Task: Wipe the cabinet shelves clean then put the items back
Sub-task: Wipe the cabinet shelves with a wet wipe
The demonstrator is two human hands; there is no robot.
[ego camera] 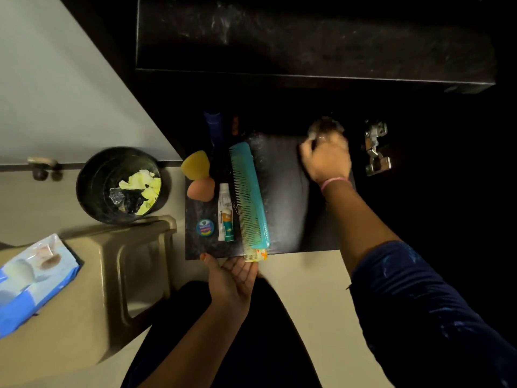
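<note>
A dark cabinet shelf (285,197) lies below me, dusty and streaked. My right hand (326,156) grips a crumpled pale wipe (317,128) at the shelf's far right part; the hand is blurred. My left hand (233,278) sits palm up, fingers relaxed, under the shelf's front edge. Just above its fingertips lies a small yellow packet (258,254). On the shelf's left part lie a teal comb (249,191), a white tube (226,212), a small blue round tin (205,227), a yellow sponge (195,165), a pink sponge (201,189) and a dark blue bottle (214,126).
A black bin (92,189) with crumpled yellow and dark scraps stands on the floor at left. A beige plastic stool (134,261) carries a blue wipes pack (33,278). The open white cabinet door (61,88) is at upper left, a metal hinge (376,148) at right, another dark shelf (307,43) above.
</note>
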